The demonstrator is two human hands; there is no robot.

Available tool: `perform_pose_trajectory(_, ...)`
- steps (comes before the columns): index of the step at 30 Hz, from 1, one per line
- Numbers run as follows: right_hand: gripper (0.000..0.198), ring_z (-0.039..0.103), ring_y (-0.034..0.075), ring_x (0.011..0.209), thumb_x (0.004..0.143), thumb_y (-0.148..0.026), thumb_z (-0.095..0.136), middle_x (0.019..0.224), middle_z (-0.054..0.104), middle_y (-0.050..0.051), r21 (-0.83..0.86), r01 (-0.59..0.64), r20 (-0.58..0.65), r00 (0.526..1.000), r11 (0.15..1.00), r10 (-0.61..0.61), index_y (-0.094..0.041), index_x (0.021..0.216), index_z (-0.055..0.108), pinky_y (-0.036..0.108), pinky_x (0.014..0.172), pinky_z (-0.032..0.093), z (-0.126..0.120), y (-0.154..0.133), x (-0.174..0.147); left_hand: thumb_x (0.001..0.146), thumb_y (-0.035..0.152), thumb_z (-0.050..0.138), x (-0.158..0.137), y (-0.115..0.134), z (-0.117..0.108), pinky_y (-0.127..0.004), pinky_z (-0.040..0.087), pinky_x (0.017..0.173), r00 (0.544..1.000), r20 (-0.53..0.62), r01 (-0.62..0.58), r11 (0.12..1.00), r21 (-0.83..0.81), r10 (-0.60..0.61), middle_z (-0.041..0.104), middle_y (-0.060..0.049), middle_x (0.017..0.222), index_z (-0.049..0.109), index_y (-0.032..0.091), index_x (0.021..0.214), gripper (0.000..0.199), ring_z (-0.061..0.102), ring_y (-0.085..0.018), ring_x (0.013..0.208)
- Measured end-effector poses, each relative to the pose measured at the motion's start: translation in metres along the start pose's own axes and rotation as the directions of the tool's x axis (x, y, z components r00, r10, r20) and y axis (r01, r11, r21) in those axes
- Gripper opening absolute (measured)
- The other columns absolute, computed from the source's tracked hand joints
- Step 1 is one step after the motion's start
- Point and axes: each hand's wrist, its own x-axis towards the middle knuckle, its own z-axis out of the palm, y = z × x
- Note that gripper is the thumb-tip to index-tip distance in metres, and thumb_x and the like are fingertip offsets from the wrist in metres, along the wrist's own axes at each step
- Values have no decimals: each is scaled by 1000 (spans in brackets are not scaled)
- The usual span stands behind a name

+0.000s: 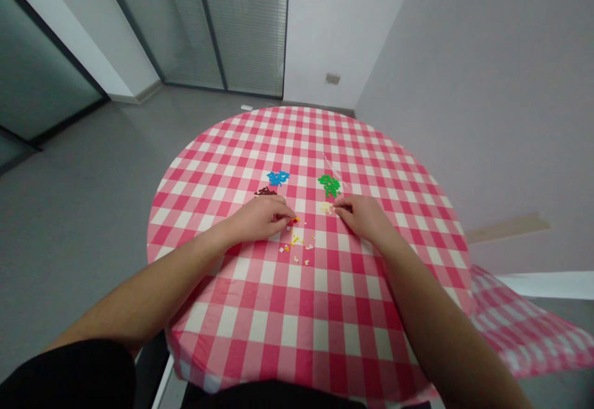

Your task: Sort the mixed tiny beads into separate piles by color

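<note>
My left hand [260,216] is closed, thumb and fingers pinched together beside a few small red and yellow pieces [295,221]. What lies between its fingertips is too small to make out. Across from it, my right hand [364,216] is also pinched, its fingertips at a small pile of cream pieces [326,208]. I cannot tell what, if anything, those fingers grip. Dark brown pieces [265,192] lie just behind my left hand and are partly hidden by it. Between the hands and nearer me, yellow pieces [296,240] and white pieces [309,247] are scattered loosely.
A pile of blue pieces [278,178] and a pile of green pieces [329,185] sit farther back. Everything rests on a round table with a red-and-white checked cloth [297,310]. Glass panels [245,25] and a wall [343,19] stand beyond it.
</note>
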Motion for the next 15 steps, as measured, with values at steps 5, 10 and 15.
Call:
perform_pose_trajectory(5, 24, 69, 25, 90, 90, -21, 54, 100, 76, 8, -11, 37, 1, 999, 999, -37, -22, 94, 78, 35, 78, 50, 3, -6, 1, 87, 13, 53, 0, 0, 2, -31, 48, 78, 999, 31, -20, 999, -28, 21, 71, -6, 89, 75, 18, 101, 26, 64, -17, 81)
perform_pose_trajectory(10, 22, 68, 24, 87, 90, -21, 55, 96, 76, 8, 23, 81, -20, 997, 996, -81, -21, 89, 77, 33, 77, 48, 3, -16, -4, 85, 13, 58, 1, 8, 0, -25, 46, 70, 982, 165, -81, 991, -103, 97, 69, -4, 85, 75, 17, 91, 18, 63, -15, 75)
perform_pose_trajectory(15, 18, 65, 19, 80, 88, -18, 58, 87, 74, 5, 162, 356, 111, 920, 920, -375, -22, 87, 76, 30, 73, 46, -1, -39, -17, 81, 6, 59, 1, 11, -1, -23, 44, 69, 973, 193, -100, 985, -143, 127, 69, -2, 83, 75, 17, 87, 20, 62, -13, 72)
